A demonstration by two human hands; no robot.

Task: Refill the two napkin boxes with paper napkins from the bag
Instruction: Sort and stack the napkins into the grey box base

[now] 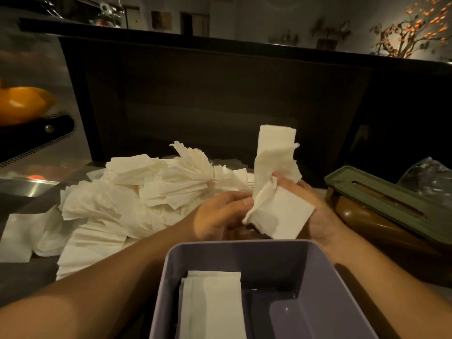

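Observation:
A bunch of white paper napkins (276,192) stands upright between my hands, above the far rim of an open purple napkin box (244,253). My right hand (315,211) grips the bunch from the right and behind. At its left edge, my left hand (220,214) pinches it with thumb and fingers. Inside the purple box lies a small flat stack of napkins (212,304) on the left side. A large loose pile of napkins (127,199) covers the counter to the left. The second box (381,216), brown with a green slotted lid, sits to the right.
A crumpled clear plastic bag (430,177) lies behind the brown box at the far right. A dark counter wall (208,94) rises right behind the napkin pile. An orange object (22,104) on a dark holder sits at the far left on a metal surface.

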